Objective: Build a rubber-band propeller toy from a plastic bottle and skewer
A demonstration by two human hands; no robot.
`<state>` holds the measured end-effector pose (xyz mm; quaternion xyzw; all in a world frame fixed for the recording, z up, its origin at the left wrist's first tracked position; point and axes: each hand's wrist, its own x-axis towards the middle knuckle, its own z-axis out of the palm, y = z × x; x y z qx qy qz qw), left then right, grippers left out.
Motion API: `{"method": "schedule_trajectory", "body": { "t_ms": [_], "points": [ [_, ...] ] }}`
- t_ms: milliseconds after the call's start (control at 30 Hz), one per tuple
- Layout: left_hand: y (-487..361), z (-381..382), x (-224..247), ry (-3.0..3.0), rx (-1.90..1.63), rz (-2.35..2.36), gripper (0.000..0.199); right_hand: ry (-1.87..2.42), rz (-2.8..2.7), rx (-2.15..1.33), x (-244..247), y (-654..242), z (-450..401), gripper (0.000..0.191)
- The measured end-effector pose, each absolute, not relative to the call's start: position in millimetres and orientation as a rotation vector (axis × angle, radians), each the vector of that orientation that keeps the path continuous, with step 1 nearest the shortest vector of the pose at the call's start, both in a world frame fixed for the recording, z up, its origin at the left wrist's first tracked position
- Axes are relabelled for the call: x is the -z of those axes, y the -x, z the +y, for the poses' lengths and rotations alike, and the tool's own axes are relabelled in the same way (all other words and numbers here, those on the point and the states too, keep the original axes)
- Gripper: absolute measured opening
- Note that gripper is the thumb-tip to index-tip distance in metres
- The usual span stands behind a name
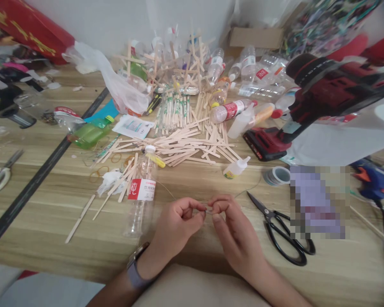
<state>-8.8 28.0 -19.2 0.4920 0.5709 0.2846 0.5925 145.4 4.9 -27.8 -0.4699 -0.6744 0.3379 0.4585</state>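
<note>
My left hand (181, 226) and my right hand (232, 232) meet near the table's front edge, fingertips pinched close together. Between them runs a thin wire or string (166, 187); one end arcs out to the left past the bottle, and another stretch shows at the right. What exactly lies between the fingertips is too small to make out fully. Left of my left hand, a clear plastic bottle (144, 166) with a red and white label stands upright. Black-handled scissors (272, 221) lie apart from my right hand, on its right.
Loose wooden sticks (179, 145) are heaped ahead, with plastic bottles (248, 64) behind. A cordless drill (294, 106) stands at right, near a small glue bottle (237, 167) and a tape roll (277, 175). A blue glue gun (373, 177) sits far right; a green bottle (92, 132) lies left.
</note>
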Motion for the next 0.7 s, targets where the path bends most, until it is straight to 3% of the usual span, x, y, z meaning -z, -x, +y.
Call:
{"method": "schedule_trajectory", "body": {
  "t_ms": [433,700],
  "points": [
    [4.6,25.2,17.7,-1.165,-0.708,1.386,0.012,1.140,-1.715,-0.950,33.6,-141.2,1.3,0.015],
    [9.0,26.4,22.1,-1.105,-0.723,1.279,0.021,1.235,-1.571,-0.796,31.2,-143.4,3.9,0.016]
  ]
}}
